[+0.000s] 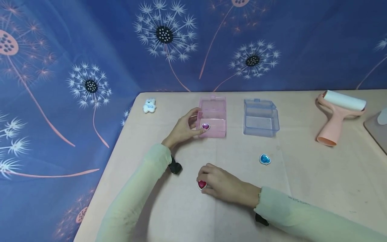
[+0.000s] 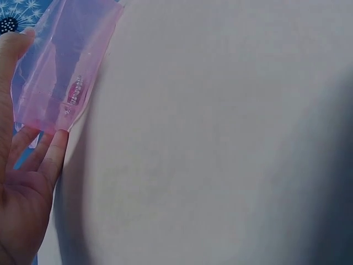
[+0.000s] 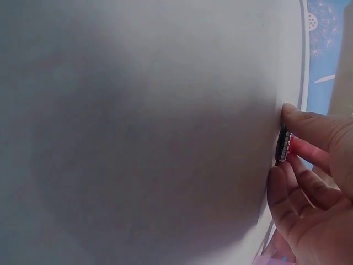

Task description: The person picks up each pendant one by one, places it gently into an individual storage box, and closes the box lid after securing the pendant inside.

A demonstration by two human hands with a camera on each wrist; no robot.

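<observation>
In the head view, my left hand (image 1: pixel 182 129) grips the left side of an open pink clear plastic box (image 1: pixel 221 129), thumb at the front, fingers behind. A purple heart-shaped gem (image 1: pixel 206 126) with a beaded rim lies inside it; the left wrist view shows the same gem (image 2: pixel 75 93) through the pink wall. Nearer the front, my right hand (image 1: pixel 222 184) has its thumb and fingers around a red heart-shaped gem (image 1: pixel 201 184) at the tabletop. Seen edge-on in the right wrist view, that gem (image 3: pixel 286 146) sits between the fingertips. A blue heart-shaped gem (image 1: pixel 265 159) lies to the right.
An open blue clear box (image 1: pixel 261 126) stands right of the pink one. At the back left lies a small white bear figure (image 1: pixel 149 105). A pink lint roller (image 1: pixel 338 116) and a grey flat-based object (image 1: pixel 376 126) occupy the right side. Blue dandelion-print cloth (image 1: pixel 208 43) hangs behind.
</observation>
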